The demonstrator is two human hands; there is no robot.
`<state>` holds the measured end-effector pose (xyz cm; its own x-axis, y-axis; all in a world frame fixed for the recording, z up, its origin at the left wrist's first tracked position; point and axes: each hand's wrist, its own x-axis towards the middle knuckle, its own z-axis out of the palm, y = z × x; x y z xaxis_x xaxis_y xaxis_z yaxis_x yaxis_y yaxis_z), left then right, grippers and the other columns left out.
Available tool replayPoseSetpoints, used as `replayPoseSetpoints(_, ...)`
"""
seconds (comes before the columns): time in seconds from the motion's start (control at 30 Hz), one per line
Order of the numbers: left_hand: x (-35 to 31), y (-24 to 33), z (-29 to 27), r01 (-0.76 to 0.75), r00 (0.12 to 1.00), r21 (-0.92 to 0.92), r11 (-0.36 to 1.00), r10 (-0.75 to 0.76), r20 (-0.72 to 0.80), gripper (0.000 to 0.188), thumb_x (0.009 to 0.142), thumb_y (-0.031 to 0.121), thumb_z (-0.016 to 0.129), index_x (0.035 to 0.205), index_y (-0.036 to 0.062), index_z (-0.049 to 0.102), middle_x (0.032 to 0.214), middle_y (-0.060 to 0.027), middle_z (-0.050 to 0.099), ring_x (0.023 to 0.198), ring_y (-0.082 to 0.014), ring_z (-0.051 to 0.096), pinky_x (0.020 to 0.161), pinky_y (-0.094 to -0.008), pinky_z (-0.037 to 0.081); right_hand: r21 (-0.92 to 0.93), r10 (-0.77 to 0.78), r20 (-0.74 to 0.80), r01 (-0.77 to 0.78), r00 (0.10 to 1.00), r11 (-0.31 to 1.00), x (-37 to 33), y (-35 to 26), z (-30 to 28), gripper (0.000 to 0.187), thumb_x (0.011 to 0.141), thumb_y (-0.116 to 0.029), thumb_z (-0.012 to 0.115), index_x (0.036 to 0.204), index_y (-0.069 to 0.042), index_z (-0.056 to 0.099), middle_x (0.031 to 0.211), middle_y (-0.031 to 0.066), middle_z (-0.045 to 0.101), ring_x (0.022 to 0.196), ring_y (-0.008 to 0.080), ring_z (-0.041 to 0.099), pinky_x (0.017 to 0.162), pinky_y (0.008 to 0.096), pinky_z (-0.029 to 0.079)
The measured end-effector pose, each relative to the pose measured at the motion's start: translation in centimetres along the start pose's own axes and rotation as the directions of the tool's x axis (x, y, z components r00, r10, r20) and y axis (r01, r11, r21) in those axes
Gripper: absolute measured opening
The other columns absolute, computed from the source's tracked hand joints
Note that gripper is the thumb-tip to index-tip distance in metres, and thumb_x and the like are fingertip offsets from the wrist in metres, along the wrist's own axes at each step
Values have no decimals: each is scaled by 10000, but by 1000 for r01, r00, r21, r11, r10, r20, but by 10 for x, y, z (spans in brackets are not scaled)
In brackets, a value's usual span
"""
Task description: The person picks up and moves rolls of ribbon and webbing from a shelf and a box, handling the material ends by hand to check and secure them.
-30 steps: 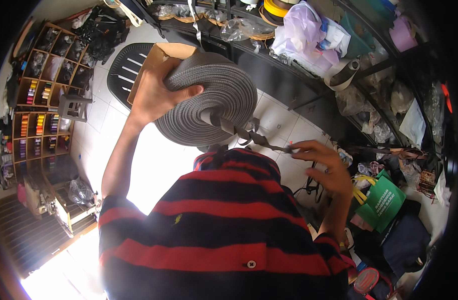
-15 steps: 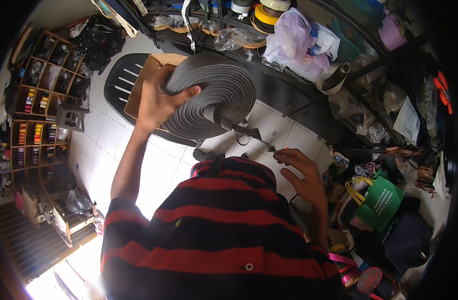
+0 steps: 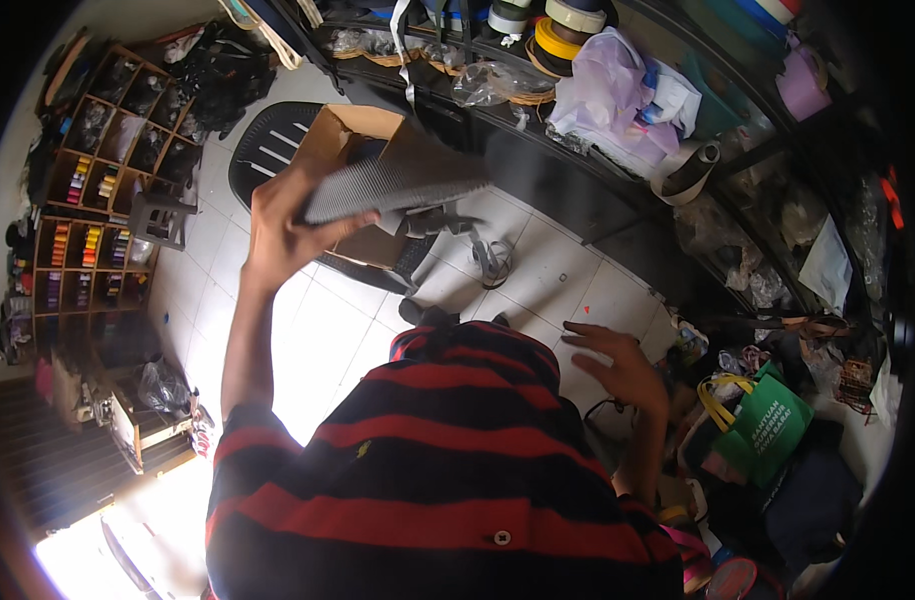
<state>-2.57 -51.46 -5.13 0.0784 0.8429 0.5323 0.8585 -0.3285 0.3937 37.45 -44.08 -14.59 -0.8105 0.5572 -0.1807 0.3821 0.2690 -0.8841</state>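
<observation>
A large coil of dark grey webbing strap point(image 3: 393, 186) is gripped at its left edge by my left hand point(image 3: 278, 228), the thumb beneath and the fingers behind. The coil is tilted so that its ribbed outer side shows; its far end is smeared by motion. From its underside a loose strap end point(image 3: 490, 262) dangles in a curl. Behind the coil, partly covered by it, an open cardboard box point(image 3: 323, 135) rests on a black slatted plastic chair point(image 3: 250, 150). My right hand point(image 3: 618, 362) hovers apart at the right, fingers spread, with nothing in it.
Black shelving point(image 3: 618, 215) with tape rolls, plastic bags and baskets runs along the far and right sides. A wooden thread rack point(image 3: 73, 215) stands at the left by a grey stool point(image 3: 160, 220). A green bag point(image 3: 768, 415) lies among piled goods at the right. The floor is white tile.
My left hand has tipped the coil from face-on to nearly edge-on, exposing more of the box. The loose end has left my right hand, which has shifted slightly right and down.
</observation>
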Motion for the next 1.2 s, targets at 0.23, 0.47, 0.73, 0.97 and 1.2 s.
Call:
replayPoseSetpoints(0.23, 12, 60, -15, -650, 751, 135, 748, 605, 264, 318, 592, 196, 634, 905, 145, 604, 857, -25, 588, 782, -181, 599, 640, -304, 491, 97, -309, -189, 331, 932, 939, 79, -65, -27, 275, 843, 26, 546, 1105, 1, 626, 1145, 134, 631, 1111, 253, 582, 945, 351, 434)
replayPoseSetpoints(0.47, 5, 61, -4, -652, 744, 35, 757, 630, 221, 300, 596, 167, 636, 889, 117, 597, 861, -54, 595, 781, -216, 619, 671, -327, 510, 69, -447, 10, 446, 894, 892, 134, -88, 16, 204, 788, -21, 653, 989, -48, 659, 989, 87, 621, 932, 218, 608, 817, 318, 468)
replayPoseSetpoints(0.73, 4, 41, -6, -504, 851, 26, 863, 492, 187, 320, 653, 153, 651, 961, 70, 628, 877, -63, 599, 790, -212, 611, 649, -324, 493, 366, -505, 33, 460, 862, 809, 140, -74, 19, 631, 853, -578, 536, 1138, -19, 592, 1124, 100, 537, 1094, 233, 522, 933, 336, 392)
replayPoseSetpoints(0.97, 85, 34, 8, -189, 897, -294, 937, 286, 336, 481, 615, 173, 836, 1031, 17, 651, 973, -128, 681, 871, -284, 666, 765, -346, 517, 187, -520, -112, 532, 847, 826, 123, -108, -33, 976, 588, -593, 790, 1263, 31, 462, 1129, 155, 587, 1044, 221, 574, 899, 347, 444)
replayPoseSetpoints(1.2, 120, 22, 23, -196, 879, -345, 918, 320, 353, 528, 692, 224, 801, 1164, 86, 610, 927, -116, 679, 819, -257, 670, 781, -352, 520, 74, -344, -255, 373, 904, 925, 139, -114, -37, 393, 769, -98, 735, 1091, 48, 562, 965, 122, 649, 896, 151, 605, 821, 288, 467)
